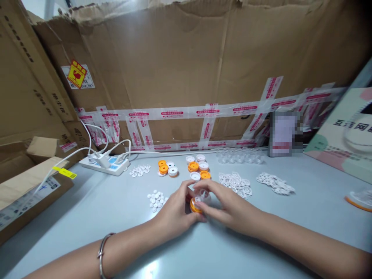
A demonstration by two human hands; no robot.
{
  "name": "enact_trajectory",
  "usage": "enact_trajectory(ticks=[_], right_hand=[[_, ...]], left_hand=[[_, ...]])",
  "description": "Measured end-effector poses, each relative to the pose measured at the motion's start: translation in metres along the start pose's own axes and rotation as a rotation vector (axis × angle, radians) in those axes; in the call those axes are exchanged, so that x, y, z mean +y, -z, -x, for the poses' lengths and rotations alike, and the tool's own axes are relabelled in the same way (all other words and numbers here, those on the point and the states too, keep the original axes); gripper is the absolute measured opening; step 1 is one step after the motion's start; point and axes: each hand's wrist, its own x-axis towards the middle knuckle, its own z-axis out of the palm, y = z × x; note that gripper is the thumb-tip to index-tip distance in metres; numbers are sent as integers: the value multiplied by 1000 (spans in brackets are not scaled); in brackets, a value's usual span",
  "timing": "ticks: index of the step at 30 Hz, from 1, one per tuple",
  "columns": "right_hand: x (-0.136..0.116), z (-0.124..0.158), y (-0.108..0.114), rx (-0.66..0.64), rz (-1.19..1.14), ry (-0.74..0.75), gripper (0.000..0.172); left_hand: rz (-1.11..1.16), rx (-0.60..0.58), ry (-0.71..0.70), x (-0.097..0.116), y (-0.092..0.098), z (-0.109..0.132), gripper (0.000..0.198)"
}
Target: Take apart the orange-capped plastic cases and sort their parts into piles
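Note:
Just above the table's middle, my left hand is closed round an orange round plastic piece, thumb in front and fingers behind. From the other side, my right hand pinches a clear plastic part that touches or sits against the orange piece; my fingers partly hide how they meet. Behind my hands lie orange and white round pieces, some stacked. A similar small group of orange and white pieces lies to their left. Small white buttons are scattered beside my left wrist.
White discs lie near a power strip with cables. Lacy white pieces and flat white pieces form piles at right. Clear cups line the back by a phone-like device. Cardboard walls the rear.

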Motion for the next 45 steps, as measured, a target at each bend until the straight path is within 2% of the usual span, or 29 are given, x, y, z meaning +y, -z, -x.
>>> enact_trajectory(ticks=[2, 5, 7, 9, 11, 13, 14, 19, 25, 35, 38, 41, 43, 45], right_hand=[[3, -4, 14, 119, -36, -4, 24], [20, -10, 56, 334, -65, -111, 28], [39, -9, 93, 491, 39, -324, 27], [63, -1, 130, 605, 262, -603, 28], [87, 11, 159, 514, 526, -838, 28], [109, 24, 175, 317, 677, -944, 25], [119, 29, 179, 278, 693, -959, 22], [148, 41, 176, 154, 626, -943, 19], [156, 43, 173, 89, 507, -879, 27], [144, 43, 148, 199, 413, -783, 33], [135, 38, 154, 223, 435, -827, 40], [110, 25, 154, 335, 480, -791, 42], [86, 13, 138, 379, 408, -679, 39], [58, 3, 107, 322, 247, -501, 35]], left_hand=[[-33, 7, 37, 0, 0, 0, 69], [-52, -5, 70, -1, 0, 0, 68], [-64, -12, 73, 0, 1, 1, 66], [-72, -14, 72, 1, 1, 1, 64], [-70, -17, 72, 2, 2, 1, 63], [-62, -21, 74, 2, 2, 2, 63], [-59, -22, 74, 2, 1, 2, 63], [-57, -18, 70, 0, 1, 1, 62], [-74, -22, 69, -1, 1, 1, 64], [-78, -16, 84, 3, 1, 1, 63], [-70, -14, 78, 3, 2, 1, 63], [-59, -13, 76, 4, 1, 1, 65], [-51, -12, 83, 4, 1, 0, 69], [-44, -16, 90, 4, 1, 0, 73]])
